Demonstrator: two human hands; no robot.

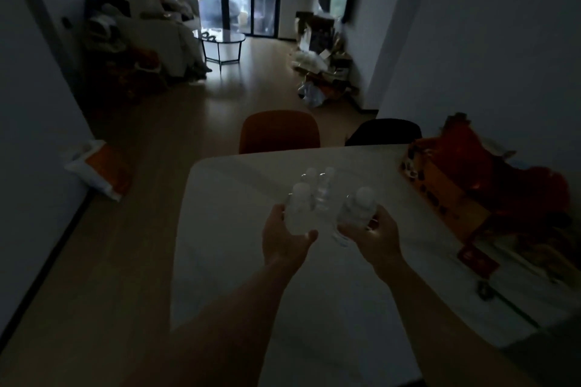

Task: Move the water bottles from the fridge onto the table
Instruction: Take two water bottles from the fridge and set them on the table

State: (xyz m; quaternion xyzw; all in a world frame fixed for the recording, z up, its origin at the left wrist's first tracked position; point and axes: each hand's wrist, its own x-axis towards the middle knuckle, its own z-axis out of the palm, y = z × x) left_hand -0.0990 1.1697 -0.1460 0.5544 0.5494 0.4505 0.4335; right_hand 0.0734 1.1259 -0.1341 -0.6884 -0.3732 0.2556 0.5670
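Observation:
The room is dim. My left hand grips a clear water bottle with a white cap, held upright over the white table. My right hand grips a second clear water bottle, also upright and just beside the first. Behind them, two more water bottles stand close together on the table. The fridge is out of view.
An orange chair and a black chair stand at the table's far edge. Red and orange boxes and bags crowd the table's right side. A person sits on a sofa far left, by a round glass table.

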